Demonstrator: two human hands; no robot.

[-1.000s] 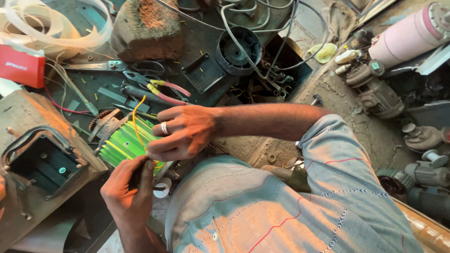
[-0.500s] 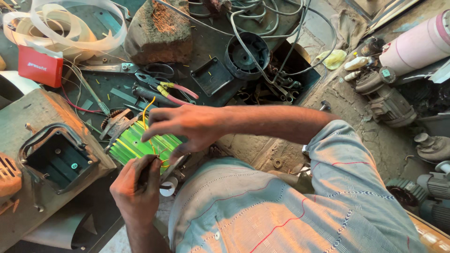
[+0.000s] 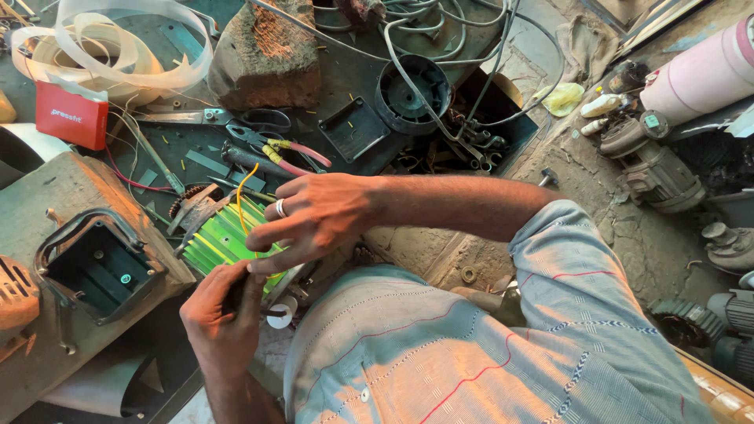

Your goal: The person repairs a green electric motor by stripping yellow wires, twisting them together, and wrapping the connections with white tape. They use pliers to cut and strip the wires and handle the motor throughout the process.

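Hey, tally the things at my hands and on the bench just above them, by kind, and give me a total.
Green ribbed metal motor housing: 1
Thin yellow wire: 1
Dark-handled tool, gripped in the left hand: 1
Pink-handled pliers: 1
Red rectangular box: 1
Black round plastic fan cover: 1
Total: 6

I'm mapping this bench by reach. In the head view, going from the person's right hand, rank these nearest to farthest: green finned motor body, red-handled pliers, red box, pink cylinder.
From the right hand:
1. Green finned motor body, just beneath its fingers.
2. Red-handled pliers, on the bench just beyond the hand.
3. Red box, at the far left.
4. Pink cylinder, at the top right corner.
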